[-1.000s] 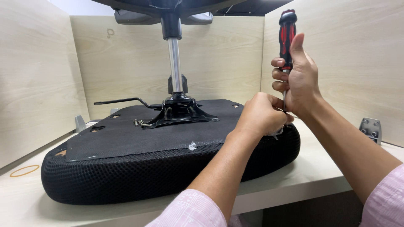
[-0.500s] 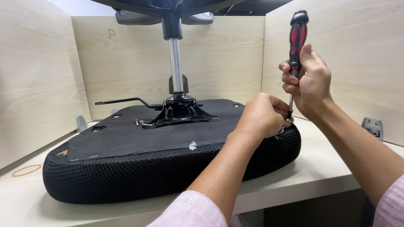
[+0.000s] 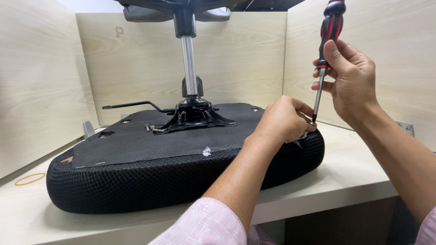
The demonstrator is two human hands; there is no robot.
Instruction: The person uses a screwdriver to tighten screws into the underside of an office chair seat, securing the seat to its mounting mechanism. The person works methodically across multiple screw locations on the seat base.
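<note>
Since 0.5 s ago, right hand (image 3: pixel 349 81) has slid lower on the screwdriver (image 3: pixel 328 43); I see its fingers pinching near the shaft top now. Tool axis near vertical, tip down at the seat cushion's (image 3: pixel 181 177) right rear edge, just beside left hand (image 3: pixel 284 120). Left hand curled shut over that spot, nearest the tip. Screw/hole hidden under its fingers; can't tell what it holds.

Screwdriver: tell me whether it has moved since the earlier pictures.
Yes. The screwdriver has shifted right, away from the chair's metal post, with the right hand.
</note>
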